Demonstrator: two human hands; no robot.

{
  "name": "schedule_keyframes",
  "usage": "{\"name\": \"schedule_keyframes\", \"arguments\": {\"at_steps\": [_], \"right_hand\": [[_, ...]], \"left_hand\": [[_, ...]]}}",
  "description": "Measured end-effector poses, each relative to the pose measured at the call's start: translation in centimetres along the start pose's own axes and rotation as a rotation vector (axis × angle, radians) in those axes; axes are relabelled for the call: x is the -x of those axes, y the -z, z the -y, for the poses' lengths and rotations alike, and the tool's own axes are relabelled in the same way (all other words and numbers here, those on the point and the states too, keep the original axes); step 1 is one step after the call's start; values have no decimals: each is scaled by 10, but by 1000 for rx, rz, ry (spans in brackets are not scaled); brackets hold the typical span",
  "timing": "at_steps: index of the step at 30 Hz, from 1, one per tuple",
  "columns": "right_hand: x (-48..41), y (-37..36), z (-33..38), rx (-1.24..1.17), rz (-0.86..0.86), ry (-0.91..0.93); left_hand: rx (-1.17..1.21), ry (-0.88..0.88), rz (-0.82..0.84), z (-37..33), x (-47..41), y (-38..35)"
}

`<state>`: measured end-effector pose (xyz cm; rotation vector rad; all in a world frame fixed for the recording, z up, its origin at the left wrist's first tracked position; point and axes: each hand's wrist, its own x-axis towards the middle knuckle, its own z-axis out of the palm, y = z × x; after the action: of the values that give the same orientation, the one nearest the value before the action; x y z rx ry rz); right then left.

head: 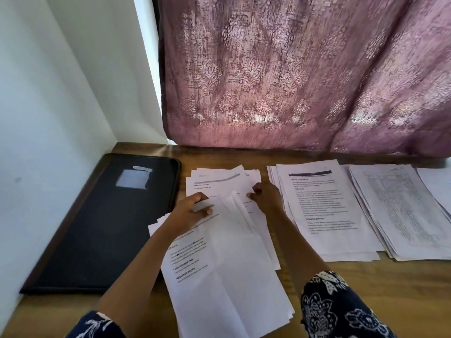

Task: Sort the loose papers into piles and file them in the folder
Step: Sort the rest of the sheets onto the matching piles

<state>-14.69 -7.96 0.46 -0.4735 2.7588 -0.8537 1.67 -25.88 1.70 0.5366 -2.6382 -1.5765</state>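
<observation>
A loose heap of white printed papers [227, 276] lies in the middle of the wooden table, fanned and partly folded. My left hand [192, 212] pinches the upper edge of a sheet in this heap between thumb and fingers. My right hand [266, 195] grips the top right of the same heap with curled fingers. A closed black folder [102, 228] with a pale label lies flat to the left, against the wall. To the right lie two sorted piles: one of text pages [327, 211] and one of table pages [402, 213].
A white wall [48, 106] bounds the table on the left. A pink patterned curtain [305, 76] hangs down to the table's back edge. Another sheet [439, 186] shows at the far right edge. Bare wood table [366, 284] shows near the front right.
</observation>
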Motion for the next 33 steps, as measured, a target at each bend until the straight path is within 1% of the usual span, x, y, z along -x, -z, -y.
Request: {"name": "schedule_keyframes", "arguments": {"at_steps": [3, 6, 8, 11, 13, 15, 17, 19, 21, 22, 23, 24, 27, 29, 31, 33], "right_hand": [[6, 15, 3, -83, -19, 12], [29, 35, -4, -186, 21, 64], [50, 41, -16, -197, 93, 88], [81, 40, -25, -255, 216, 87], [96, 38, -19, -305, 289, 102], [101, 29, -17, -386, 372, 99], [103, 23, -13, -474, 439, 54], [103, 16, -9, -585, 482, -32], [104, 8, -9, -693, 442, -169], [105, 4, -9, -723, 386, -227], [104, -1, -10, -705, 323, -247], [102, -4, -11, -623, 267, -210], [87, -3, -8, -255, 74, 16], [61, -1, -6, -92, -45, 117], [32, -3, -8, -19, -76, 204], [6, -5, -9, 56, -57, 279]], "left_hand": [[124, -30, 23, -1, 4, 6], [130, -105, -5, -2, 7, 12], [129, -161, -42, -3, 6, 16], [89, -198, -71, -9, 2, 18], [34, -201, -81, -13, -1, 16], [-8, -175, -55, -17, -5, 14], [-73, -149, -29, -17, -9, 14], [-143, -117, -16, -17, -15, 16], [-169, -71, 12, -14, -20, 16], [-186, -68, 27, -12, -22, 15], [-213, -74, 39, -9, -26, 13], [-234, -71, 50, -5, -30, 10], [-307, -27, 79, 11, -40, -3], [-476, -33, 78, 20, -46, -10], [-602, -59, 46, 22, -49, -14], [-659, -75, -15, 16, -53, -18]]}}
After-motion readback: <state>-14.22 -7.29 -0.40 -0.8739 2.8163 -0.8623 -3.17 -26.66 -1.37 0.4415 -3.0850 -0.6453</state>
